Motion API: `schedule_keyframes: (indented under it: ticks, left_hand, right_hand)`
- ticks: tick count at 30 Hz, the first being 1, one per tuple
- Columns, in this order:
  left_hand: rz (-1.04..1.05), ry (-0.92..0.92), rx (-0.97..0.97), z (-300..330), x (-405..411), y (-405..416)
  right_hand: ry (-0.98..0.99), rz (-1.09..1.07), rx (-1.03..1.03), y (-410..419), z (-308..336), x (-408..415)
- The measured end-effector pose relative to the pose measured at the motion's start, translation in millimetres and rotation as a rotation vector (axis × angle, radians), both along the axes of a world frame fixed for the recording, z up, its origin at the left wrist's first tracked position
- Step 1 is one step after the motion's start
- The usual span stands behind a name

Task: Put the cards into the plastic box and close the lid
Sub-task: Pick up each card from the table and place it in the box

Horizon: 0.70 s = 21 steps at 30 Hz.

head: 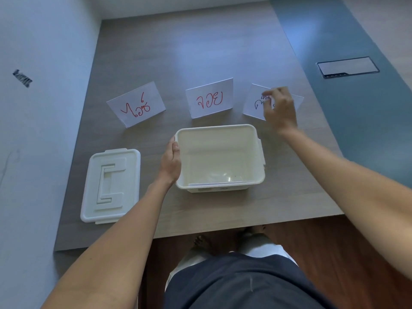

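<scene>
Right hand [279, 108] fingers [267, 94] spread loosely over rightmost card [254, 105], grip unclear; left hand [171, 161] clasps open plastic box [219, 130] rim.

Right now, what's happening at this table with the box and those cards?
A person is packing cards into a white plastic box, which stands open and looks empty. The left hand steadies the box by its left wall, while the right hand reaches over the right card, fingers spread, not yet clearly gripping it. The left card and middle card still lie on the table. The lid lies left of the box.
</scene>
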<state>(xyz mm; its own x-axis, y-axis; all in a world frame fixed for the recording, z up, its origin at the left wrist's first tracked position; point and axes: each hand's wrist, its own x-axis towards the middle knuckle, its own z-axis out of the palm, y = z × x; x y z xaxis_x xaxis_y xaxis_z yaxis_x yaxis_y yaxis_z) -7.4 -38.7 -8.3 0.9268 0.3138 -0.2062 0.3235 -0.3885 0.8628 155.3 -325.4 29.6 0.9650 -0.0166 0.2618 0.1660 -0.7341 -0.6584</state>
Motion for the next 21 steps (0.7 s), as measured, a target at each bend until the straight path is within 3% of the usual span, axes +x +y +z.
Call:
schedule_keyframes:
  ticks: [4,7,12,16,21]
  left_hand:
    - [-0.011,0.0,0.006,0.8,0.4,0.1]
    - [-0.018,0.022,0.017,2.9,1.4,-1.6]
    - [-0.007,0.044,0.044,2.3,1.7,-0.5]
    - [-0.011,0.048,0.044,1.2,2.8,1.2]
    - [-0.014,0.05,0.05,1.4,2.8,1.1]
  right_hand:
    - [0.177,-0.029,-0.424,-27.9,-15.9,36.6]
    - [0.346,0.027,-0.589,-46.1,-31.6,47.9]
    - [0.333,0.036,-0.69,-50.8,-26.7,60.2]
    - [0.55,0.192,-0.645,-45.1,-22.4,54.1]
    - [0.451,0.144,-0.603,-36.6,-21.5,36.6]
